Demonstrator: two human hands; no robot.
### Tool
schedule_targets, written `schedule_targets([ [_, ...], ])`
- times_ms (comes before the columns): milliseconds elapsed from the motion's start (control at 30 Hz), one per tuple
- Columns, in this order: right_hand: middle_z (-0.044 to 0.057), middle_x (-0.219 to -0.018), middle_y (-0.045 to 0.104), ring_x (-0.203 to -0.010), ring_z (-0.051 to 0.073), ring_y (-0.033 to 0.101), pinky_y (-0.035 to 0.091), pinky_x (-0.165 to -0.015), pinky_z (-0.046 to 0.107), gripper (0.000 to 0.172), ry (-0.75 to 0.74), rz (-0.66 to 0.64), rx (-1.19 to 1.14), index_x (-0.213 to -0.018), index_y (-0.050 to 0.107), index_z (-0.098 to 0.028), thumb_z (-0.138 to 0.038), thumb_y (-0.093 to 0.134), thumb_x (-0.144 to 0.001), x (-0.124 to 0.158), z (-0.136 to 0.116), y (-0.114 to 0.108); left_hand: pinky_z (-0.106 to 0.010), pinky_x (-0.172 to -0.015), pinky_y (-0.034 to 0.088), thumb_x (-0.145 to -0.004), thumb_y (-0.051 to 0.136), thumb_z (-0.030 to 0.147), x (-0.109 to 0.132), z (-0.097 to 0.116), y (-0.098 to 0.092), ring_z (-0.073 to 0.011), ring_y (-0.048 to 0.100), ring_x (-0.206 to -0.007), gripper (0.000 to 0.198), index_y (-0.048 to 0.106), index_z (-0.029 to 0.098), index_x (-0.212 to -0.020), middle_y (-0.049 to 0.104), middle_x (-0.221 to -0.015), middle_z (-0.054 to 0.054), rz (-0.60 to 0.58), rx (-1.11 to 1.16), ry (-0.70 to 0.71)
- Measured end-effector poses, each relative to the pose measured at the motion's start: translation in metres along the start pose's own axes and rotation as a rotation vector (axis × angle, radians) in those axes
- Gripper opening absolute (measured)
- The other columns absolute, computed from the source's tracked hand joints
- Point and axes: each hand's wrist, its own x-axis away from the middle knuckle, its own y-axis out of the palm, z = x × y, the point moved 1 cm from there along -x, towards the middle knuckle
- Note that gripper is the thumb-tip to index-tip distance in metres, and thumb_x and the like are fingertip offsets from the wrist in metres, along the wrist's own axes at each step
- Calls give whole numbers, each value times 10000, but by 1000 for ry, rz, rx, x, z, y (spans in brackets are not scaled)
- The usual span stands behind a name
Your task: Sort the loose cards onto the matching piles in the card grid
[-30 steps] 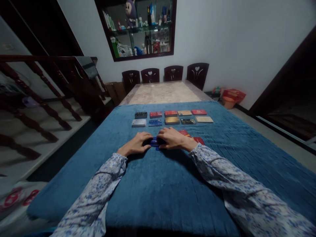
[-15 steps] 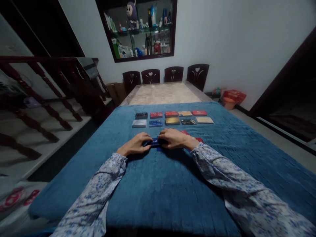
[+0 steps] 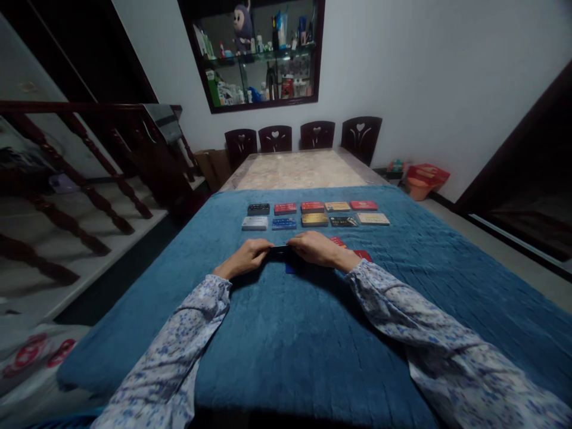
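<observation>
My left hand (image 3: 248,256) and my right hand (image 3: 313,248) pinch opposite ends of a dark stack of cards (image 3: 279,250), tipped up so that mostly its edge shows. A blue card (image 3: 291,266) lies on the cloth under my right hand, partly hidden by it. Beyond that hand are a red card (image 3: 338,242) and another red card (image 3: 363,255), both partly covered. Two rows of card stacks lie further off, among them a silver stack (image 3: 255,223), a blue stack (image 3: 284,223), a gold stack (image 3: 314,220) and a black stack (image 3: 344,221).
A blue cloth (image 3: 250,345) covers the near part of the table, and the bare marbled tabletop (image 3: 304,170) shows behind it. Several dark chairs (image 3: 317,135) stand at the far end. A stair railing (image 3: 84,179) runs along the left, with a white plastic bag (image 3: 40,363) below.
Both hands have tilted the cards upright, so the blue printed face seen before now shows as a dark edge. The view has shifted slightly.
</observation>
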Motion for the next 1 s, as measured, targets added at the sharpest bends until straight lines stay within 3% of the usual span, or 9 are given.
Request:
schedule_targets([
  [167, 122, -1182, 754, -991, 221, 701, 428, -793, 301, 425, 58, -2, -19, -1304, 660, -202, -71, 458, -953, 1, -3, -1, -290, -823, 570, -935, 508, 105, -2, -6, 8, -176, 718, -869, 289, 739, 157, -1101, 781, -976, -72, 45, 11, -14],
  [333, 148, -1252, 730, -1055, 235, 699, 451, -844, 306, 496, 109, 62, -64, -1417, 553, -192, -54, 480, -947, 0, -5, 3, -353, -980, 571, -925, 515, 79, -3, -7, 15, -215, 726, -1079, 353, 694, 149, -1221, 768, -1185, -109, 124, 18, -31],
  [433, 147, -1262, 710, -1071, 234, 687, 454, -863, 304, 486, 127, 90, -58, -1406, 532, -186, -51, 488, -942, -1, -5, 8, -358, -1002, 565, -901, 509, 51, -3, -6, 18, -216, 718, -1121, 430, 645, 157, -1295, 749, -1236, -108, 126, 22, -40],
  [633, 155, -1300, 629, -978, 233, 687, 474, -837, 306, 473, 176, 93, 66, -1381, 547, -176, -40, 424, -945, 0, -11, 10, -351, -919, 578, -880, 490, 11, -4, -4, 21, -204, 719, -976, 523, 530, 164, -1379, 735, -1129, -93, 127, 4, -97],
  [800, 174, -1343, 591, -980, 230, 682, 491, -853, 322, 470, 152, 105, 114, -1391, 544, -148, -36, 371, -969, 0, -13, 11, -382, -993, 562, -879, 493, -10, -5, -3, 24, -221, 662, -1094, 477, 543, 168, -1319, 663, -1203, -118, 176, -36, -30],
  [1000, 191, -1296, 588, -1013, 233, 642, 497, -893, 349, 466, 81, 157, 96, -1345, 560, -121, 2, 396, -927, -3, -5, 21, -435, -1043, 553, -852, 505, -31, -5, 0, 23, -234, 619, -1130, 605, 510, 193, -1414, 603, -1246, -116, 155, -39, -7],
])
